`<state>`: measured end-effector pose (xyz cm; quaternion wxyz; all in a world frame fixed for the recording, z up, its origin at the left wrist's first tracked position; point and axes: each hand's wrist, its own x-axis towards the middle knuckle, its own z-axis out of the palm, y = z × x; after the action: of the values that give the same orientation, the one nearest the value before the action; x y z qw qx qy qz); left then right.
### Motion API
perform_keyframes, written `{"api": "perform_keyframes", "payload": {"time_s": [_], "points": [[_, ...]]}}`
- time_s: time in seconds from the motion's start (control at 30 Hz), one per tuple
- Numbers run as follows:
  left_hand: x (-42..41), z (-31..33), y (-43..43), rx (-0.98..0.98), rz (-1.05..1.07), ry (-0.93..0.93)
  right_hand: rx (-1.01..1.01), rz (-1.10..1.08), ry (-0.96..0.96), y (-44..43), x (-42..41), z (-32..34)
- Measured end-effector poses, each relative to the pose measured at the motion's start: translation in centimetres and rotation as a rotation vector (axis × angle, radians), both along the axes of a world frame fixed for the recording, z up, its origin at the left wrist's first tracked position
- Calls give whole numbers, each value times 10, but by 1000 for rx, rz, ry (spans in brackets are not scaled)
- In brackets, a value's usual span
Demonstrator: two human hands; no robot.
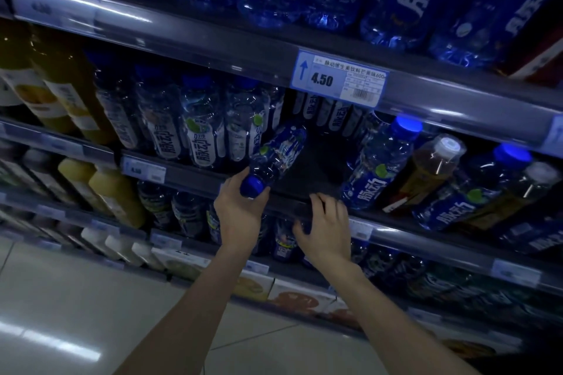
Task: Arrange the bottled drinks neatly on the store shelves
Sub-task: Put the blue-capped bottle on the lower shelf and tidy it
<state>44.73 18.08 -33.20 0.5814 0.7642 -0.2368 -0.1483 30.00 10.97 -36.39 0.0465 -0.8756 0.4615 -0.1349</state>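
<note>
Item: blue-capped drink bottle (280, 152) – tilted, base pointing into the dark gap on the middle shelf, cap end towards the person, over the shelf's front rail (195, 175). Left hand (240, 210): fingers and thumb wrapped round the bottle's cap end. Right hand (327, 222): fingers curled over the same rail just right of the bottle, thumb beneath (no bottle in it). Left of the gap, a row of clear bottles (201, 128); right of it, a blue-labelled bottle (377, 167) – beside a brown tea bottle (423, 173). Price tag (338, 77) above reads 4.50.
</note>
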Motion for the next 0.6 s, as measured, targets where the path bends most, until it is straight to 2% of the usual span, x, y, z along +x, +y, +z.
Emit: {"api": "perform_keyframes", "payload": {"time_s": [0.17,0.43,0.6], "points": [[-2,14,8,-30,76,60,5,21,9,-3,-3,0],[-1,53,6,-257,83,111,-35,79,-26,-8,-11,-1],[6,87,-15,-387,28,46,-14,147,-28,-11,-24,-2]]}}
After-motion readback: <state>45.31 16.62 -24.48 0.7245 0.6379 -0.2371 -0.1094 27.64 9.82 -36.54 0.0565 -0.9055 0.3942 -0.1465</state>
